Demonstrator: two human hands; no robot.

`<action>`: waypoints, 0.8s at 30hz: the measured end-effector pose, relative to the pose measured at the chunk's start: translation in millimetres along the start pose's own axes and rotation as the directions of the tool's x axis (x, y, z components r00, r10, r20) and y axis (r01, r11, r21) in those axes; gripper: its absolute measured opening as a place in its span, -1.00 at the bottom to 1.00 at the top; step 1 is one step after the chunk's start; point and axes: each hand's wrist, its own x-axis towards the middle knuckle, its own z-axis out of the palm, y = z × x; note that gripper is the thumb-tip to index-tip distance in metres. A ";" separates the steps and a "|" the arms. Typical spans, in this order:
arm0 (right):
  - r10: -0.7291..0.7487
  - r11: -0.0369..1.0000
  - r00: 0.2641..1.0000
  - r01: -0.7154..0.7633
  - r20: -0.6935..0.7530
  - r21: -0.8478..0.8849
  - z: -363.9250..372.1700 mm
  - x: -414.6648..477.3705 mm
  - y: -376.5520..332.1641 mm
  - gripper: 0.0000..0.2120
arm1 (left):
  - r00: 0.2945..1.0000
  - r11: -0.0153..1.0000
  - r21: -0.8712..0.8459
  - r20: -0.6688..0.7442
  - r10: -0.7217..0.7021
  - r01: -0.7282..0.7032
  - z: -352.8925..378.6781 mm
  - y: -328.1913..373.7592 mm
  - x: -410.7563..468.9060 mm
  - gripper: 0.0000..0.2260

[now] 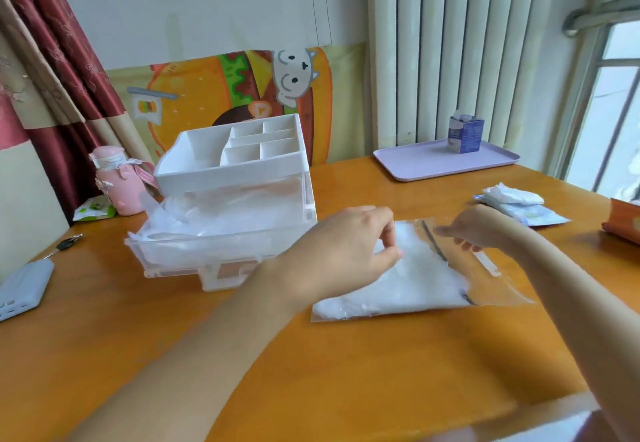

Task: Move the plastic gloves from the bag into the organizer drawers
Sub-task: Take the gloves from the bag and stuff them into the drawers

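Note:
A clear plastic bag (485, 285) lies flat on the orange table, with a stack of whitish plastic gloves (408, 285) inside it. My left hand (349, 251) is at the bag's mouth, thumb and fingers pinching at the top glove. My right hand (474, 230) grips the bag's far open edge. To the left stands a white organizer (239, 154) with its clear lower drawer (173, 254) pulled out. Crumpled plastic gloves (214, 216) fill that drawer and spill over its rim.
A pink bottle (117, 181) and a green packet (93, 209) sit left of the organizer. Keys (65, 245) and a white device (20, 289) lie at the far left. A lilac tray (446, 161) holds a blue carton (465, 135). Tissue packets (516, 204) and an orange box (623, 223) lie right.

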 end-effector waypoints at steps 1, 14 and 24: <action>0.038 0.999 0.999 -0.038 0.023 -0.005 5.3 3.9 4.5 -0.47 | 0.999 1.000 -0.020 0.036 0.011 -0.010 14.1 -0.4 6.8 -0.87; -0.167 0.556 0.984 0.149 -0.065 0.818 23.2 13.2 20.6 -0.77 | 0.949 0.962 -0.027 0.175 -0.263 0.272 117.6 -82.3 49.2 -0.42; -0.502 0.865 0.822 0.472 0.267 0.173 32.6 9.7 31.4 -0.56 | 0.956 0.960 -0.101 0.168 -0.242 0.261 138.6 -95.7 42.2 -0.44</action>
